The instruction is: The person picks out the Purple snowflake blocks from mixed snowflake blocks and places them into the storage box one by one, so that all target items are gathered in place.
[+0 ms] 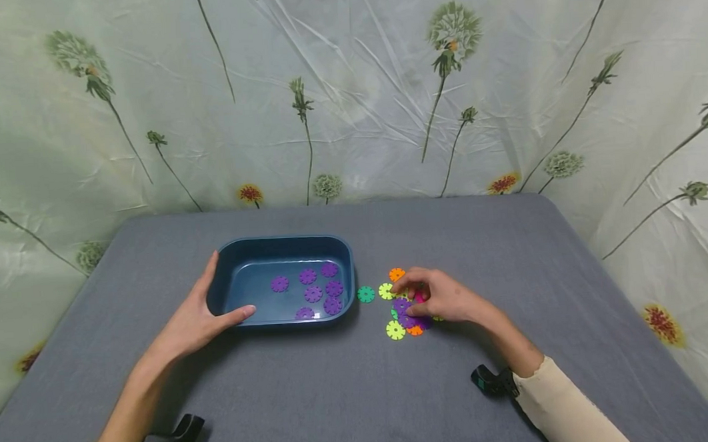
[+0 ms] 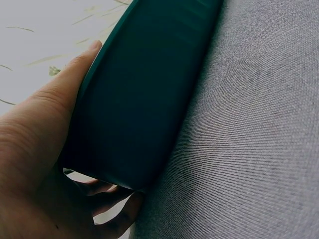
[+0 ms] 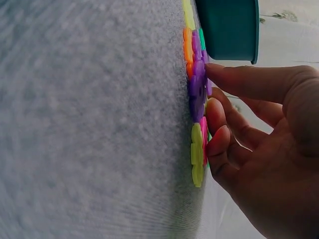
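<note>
Left hand (image 2: 40, 149) round tray (image 2: 134, 89), lower fingers (image 2: 122, 216) wrist-view only; right hand's (image 3: 276, 154) hold unclear.

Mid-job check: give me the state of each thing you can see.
Blue tray: upright, open-topped, on the gray table
Purple discs: seven visible, lying loose inside the tray
Mixed-color discs: heaped, overlapping, right of the tray
Green disc: flat, between tray and heap
Left hand: gripping the tray's left end
Right hand: thumb touching the heap; grip unclear
Backdrop: hanging, creased
</note>
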`<state>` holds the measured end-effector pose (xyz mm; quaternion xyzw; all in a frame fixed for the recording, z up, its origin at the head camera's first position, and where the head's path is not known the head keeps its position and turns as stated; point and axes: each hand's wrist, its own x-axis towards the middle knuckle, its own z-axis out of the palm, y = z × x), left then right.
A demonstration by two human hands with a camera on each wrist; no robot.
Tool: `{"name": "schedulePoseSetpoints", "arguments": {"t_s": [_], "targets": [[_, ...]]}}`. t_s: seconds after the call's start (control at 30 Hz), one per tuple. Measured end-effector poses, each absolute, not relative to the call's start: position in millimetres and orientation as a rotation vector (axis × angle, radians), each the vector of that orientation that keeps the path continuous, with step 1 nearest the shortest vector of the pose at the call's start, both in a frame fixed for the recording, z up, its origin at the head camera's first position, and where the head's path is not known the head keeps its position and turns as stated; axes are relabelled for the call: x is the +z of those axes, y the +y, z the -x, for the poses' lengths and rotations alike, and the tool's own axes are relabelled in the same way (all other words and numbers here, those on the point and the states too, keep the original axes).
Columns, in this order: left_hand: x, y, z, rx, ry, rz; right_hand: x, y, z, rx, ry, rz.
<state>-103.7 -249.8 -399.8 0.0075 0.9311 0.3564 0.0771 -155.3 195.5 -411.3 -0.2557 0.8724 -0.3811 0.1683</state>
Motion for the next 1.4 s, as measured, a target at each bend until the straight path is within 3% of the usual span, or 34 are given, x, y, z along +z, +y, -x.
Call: {"name": "schedulePoseSetpoints", "arguments": {"t_s": [1.4], "targets": [[-398.2,-250.0,104.2,1.098,2.783,-0.030,-398.9,171.6,162.3,-1.321,2.506,0.688]]}}
